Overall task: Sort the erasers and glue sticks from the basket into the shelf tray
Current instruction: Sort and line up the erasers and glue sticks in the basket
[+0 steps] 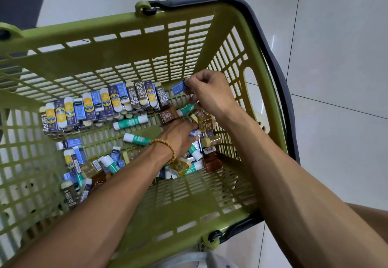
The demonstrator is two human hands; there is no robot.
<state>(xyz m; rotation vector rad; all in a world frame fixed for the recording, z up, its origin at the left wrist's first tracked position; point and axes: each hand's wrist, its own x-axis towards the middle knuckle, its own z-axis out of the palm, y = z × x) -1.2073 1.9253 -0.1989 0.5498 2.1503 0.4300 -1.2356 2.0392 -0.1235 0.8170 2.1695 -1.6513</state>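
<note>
Erasers (pixel 105 103): sleeved blocks, most stacked in a row against the far wall of the green basket (pixel 117 57), more scattered loose on its slatted floor at lower left. Glue sticks (pixel 130 122): white-and-teal tubes lying flat mid-floor, a few half buried in the pile at right. Amber and brown cube-like pieces mixed in; cannot tell what they are.

Right hand (pixel 210 91): fingers curled, pinching a blue eraser (pixel 178 87) by one end, lifted above the pile; a teal glue stick (pixel 186 108) appears tucked under the lower fingers, contact uncertain. Left hand (pixel 178 135), bead bracelet (pixel 165 148) at wrist: reaching into the right-hand heap, fingertips buried, so its grip cannot be judged.

Handling, judged: both items light and rigid. Erasers slightly grippy at bare ends, paper sleeve may slide; take across the long flat faces. Glue sticks smooth, round, prone to roll; pinch mid-barrel, not by the cap.

Shelf tray not in view. Basket sits on pale floor tiles (pixel 336 57).
</note>
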